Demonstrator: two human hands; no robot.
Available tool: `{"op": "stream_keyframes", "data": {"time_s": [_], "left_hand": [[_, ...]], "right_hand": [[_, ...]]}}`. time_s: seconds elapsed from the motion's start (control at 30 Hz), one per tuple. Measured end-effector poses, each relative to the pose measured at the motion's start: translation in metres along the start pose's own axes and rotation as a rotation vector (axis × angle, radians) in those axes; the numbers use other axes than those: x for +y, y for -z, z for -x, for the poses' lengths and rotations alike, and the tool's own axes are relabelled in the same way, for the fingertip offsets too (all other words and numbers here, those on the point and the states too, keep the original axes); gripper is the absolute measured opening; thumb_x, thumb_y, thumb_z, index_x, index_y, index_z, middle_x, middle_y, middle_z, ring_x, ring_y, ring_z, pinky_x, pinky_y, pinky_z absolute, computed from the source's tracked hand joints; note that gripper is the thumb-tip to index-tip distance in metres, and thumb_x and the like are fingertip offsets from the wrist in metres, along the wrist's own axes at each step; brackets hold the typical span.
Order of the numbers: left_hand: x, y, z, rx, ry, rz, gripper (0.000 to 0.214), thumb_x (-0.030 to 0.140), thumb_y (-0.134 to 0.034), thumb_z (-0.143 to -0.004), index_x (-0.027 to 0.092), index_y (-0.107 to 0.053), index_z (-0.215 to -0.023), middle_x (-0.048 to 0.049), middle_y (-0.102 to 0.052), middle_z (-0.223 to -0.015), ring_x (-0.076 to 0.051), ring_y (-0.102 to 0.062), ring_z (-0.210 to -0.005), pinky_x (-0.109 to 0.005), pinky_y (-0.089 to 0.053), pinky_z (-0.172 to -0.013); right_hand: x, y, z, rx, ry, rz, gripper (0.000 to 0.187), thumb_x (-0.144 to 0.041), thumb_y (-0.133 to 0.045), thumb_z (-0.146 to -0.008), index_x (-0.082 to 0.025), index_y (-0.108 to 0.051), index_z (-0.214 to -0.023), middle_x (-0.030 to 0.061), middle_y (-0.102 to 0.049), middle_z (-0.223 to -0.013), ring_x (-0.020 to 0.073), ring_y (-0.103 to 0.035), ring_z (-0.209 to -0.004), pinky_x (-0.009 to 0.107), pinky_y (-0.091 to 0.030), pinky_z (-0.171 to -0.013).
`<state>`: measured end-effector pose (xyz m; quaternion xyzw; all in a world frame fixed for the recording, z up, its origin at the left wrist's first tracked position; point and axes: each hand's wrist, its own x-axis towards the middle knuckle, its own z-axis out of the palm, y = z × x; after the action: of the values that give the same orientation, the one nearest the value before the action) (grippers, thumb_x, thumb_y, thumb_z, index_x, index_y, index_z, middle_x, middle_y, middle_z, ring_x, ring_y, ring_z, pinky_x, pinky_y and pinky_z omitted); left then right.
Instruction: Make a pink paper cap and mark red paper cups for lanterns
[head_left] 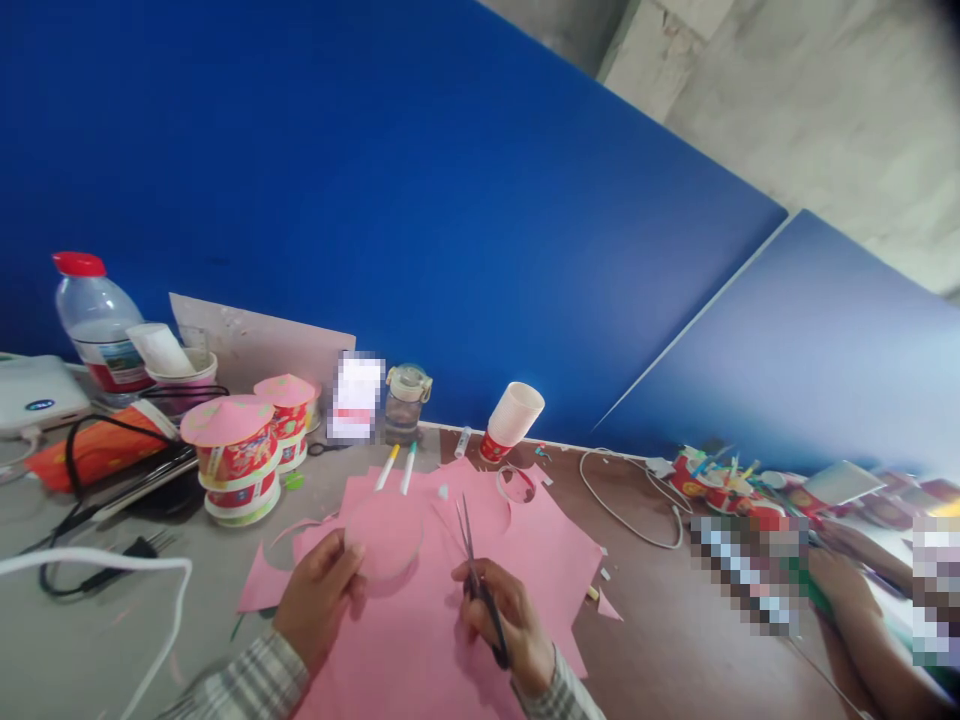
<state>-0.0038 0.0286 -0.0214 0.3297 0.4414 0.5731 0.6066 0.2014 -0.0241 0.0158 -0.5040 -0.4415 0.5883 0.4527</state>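
Observation:
My left hand [319, 595] pinches the left edge of a round pink paper disc [384, 535] between thumb and fingers. In my right hand [504, 622] is a pair of dark scissors [480, 585], blades pointing up and away from me and slightly parted. The scissors are to the right of the disc, apart from it. Beneath both hands lies a large pink paper sheet [427, 650] with cut edges. Two markers, one with a yellow cap [388, 466] and one with a teal cap [409, 468], rest at its far edge.
Red paper-cup models with pink cone tops [232, 455] stand at left, near a bottle [101, 330] and cables. Further back are a phone [357, 396], a lidded jar [406, 402] and stacked paper cups [511, 420]. At right, another person's arm [855, 600] extends over the table.

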Motion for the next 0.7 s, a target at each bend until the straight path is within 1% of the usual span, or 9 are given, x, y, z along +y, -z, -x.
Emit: {"op": "stream_keyframes", "data": {"time_s": [0.07,0.2,0.27,0.4,0.47,0.57,0.63,0.7], "left_hand": [[-0.0008,0.0005,-0.0001,-0.005,0.003,0.002,0.016,0.031,-0.061,-0.053,0.021,-0.050,-0.049,0.0079,-0.042,-0.029,-0.012,-0.037,-0.023,-0.023,-0.031,-0.021],[-0.0010,0.0008,-0.0001,-0.006,0.008,0.008,0.014,0.030,-0.061,-0.054,0.020,-0.051,-0.050,0.0074,-0.045,-0.030,-0.012,-0.038,-0.024,-0.022,-0.032,-0.021],[-0.0004,0.0007,-0.0002,-0.011,0.011,0.005,0.015,0.031,-0.060,-0.054,0.020,-0.052,-0.049,0.0067,-0.046,-0.030,-0.013,-0.039,-0.024,-0.023,-0.032,-0.021],[0.0004,0.0011,-0.0002,-0.031,0.011,0.001,0.016,0.032,-0.060,-0.055,0.019,-0.053,-0.050,0.0056,-0.047,-0.029,-0.013,-0.039,-0.023,-0.023,-0.032,-0.022],[0.0007,0.0016,0.0000,-0.041,0.010,-0.004,0.016,0.033,-0.060,-0.056,0.019,-0.053,-0.050,0.0051,-0.048,-0.028,-0.013,-0.040,-0.023,-0.024,-0.032,-0.023],[0.0009,0.0018,0.0005,-0.049,0.012,-0.010,0.016,0.033,-0.060,-0.056,0.019,-0.053,-0.050,0.0048,-0.049,-0.028,-0.014,-0.041,-0.024,-0.024,-0.033,-0.023],[0.0009,0.0015,0.0008,-0.049,0.010,-0.009,0.016,0.032,-0.060,-0.056,0.019,-0.053,-0.050,0.0053,-0.048,-0.029,-0.014,-0.041,-0.024,-0.024,-0.034,-0.023],[0.0007,0.0011,0.0010,-0.047,0.005,-0.005,0.016,0.032,-0.060,-0.056,0.019,-0.052,-0.050,0.0055,-0.048,-0.030,-0.013,-0.041,-0.025,-0.024,-0.034,-0.023]], "right_hand": [[0.0004,0.0016,0.0000,-0.016,0.007,-0.006,0.037,-0.043,-0.072,-0.055,-0.019,-0.060,-0.080,-0.0048,-0.055,-0.041,0.0104,-0.046,-0.037,0.018,-0.033,-0.040],[0.0045,0.0068,-0.0019,-0.073,0.019,-0.055,0.047,-0.054,-0.067,-0.056,-0.016,-0.061,-0.083,-0.0014,-0.058,-0.039,0.0083,-0.039,-0.032,0.017,-0.027,-0.035],[0.0064,0.0071,-0.0030,-0.083,0.008,-0.064,0.045,-0.053,-0.066,-0.058,-0.016,-0.061,-0.084,-0.0012,-0.059,-0.039,0.0082,-0.040,-0.031,0.016,-0.028,-0.035],[0.0060,0.0015,-0.0033,-0.035,-0.026,-0.014,0.043,-0.049,-0.070,-0.057,-0.017,-0.061,-0.084,-0.0018,-0.060,-0.039,0.0109,-0.049,-0.034,0.017,-0.034,-0.038],[0.0041,-0.0007,-0.0021,-0.062,-0.061,-0.020,0.043,-0.049,-0.071,-0.056,-0.016,-0.062,-0.083,-0.0018,-0.060,-0.039,0.0113,-0.050,-0.034,0.017,-0.035,-0.038],[0.0016,0.0006,0.0000,-0.148,-0.133,-0.056,0.044,-0.050,-0.070,-0.057,-0.015,-0.062,-0.082,-0.0014,-0.060,-0.037,0.0095,-0.046,-0.030,0.015,-0.031,-0.035],[0.0009,0.0034,0.0008,-0.178,-0.146,-0.079,0.046,-0.050,-0.070,-0.056,-0.014,-0.062,-0.082,-0.0001,-0.061,-0.038,0.0097,-0.046,-0.029,0.015,-0.029,-0.034],[0.0006,0.0053,0.0009,-0.179,-0.132,-0.105,0.045,-0.050,-0.069,-0.057,-0.014,-0.062,-0.083,-0.0001,-0.061,-0.039,0.0094,-0.045,-0.030,0.014,-0.029,-0.034]]}}
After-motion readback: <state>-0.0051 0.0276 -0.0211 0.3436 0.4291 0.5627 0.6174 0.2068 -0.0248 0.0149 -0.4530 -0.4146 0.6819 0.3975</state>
